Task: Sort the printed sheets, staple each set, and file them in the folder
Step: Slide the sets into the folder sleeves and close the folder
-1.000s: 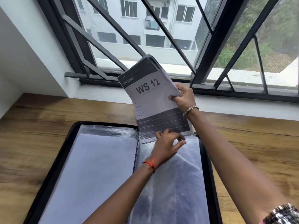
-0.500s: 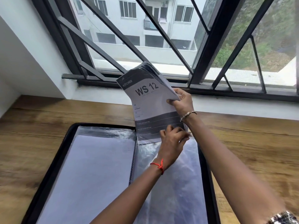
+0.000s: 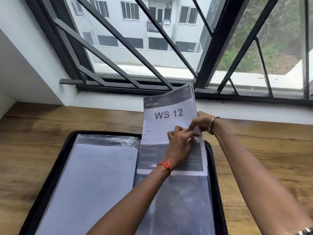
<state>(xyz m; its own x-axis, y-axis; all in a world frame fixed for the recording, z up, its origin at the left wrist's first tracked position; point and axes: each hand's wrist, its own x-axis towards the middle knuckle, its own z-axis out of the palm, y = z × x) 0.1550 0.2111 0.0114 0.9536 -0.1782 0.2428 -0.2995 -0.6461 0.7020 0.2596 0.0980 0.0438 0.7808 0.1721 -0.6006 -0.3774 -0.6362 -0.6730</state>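
On the wooden desk (image 3: 50, 150) below the barred window (image 3: 152, 56), a black folder (image 3: 50, 175) lies open, its clear sleeves facing up. Its left sleeve (image 3: 101, 184) holds a pale sheet. The printed set (image 3: 167, 116), headed "KITCHEN" and "WS 12" and marked "2 of 2", stands partly inside the right sleeve (image 3: 177, 209); its lower half is within the plastic, its upper half rises tilted toward the window. The left hand (image 3: 179, 145), a red thread at its wrist, rests on the set at the sleeve's mouth, fingers bent and close together; whether they pinch the plastic edge cannot be told, since motion blur obscures the tips. The right hand (image 3: 203, 122), a beaded bracelet at its wrist, pinches the set's right edge between thumb and fingers.
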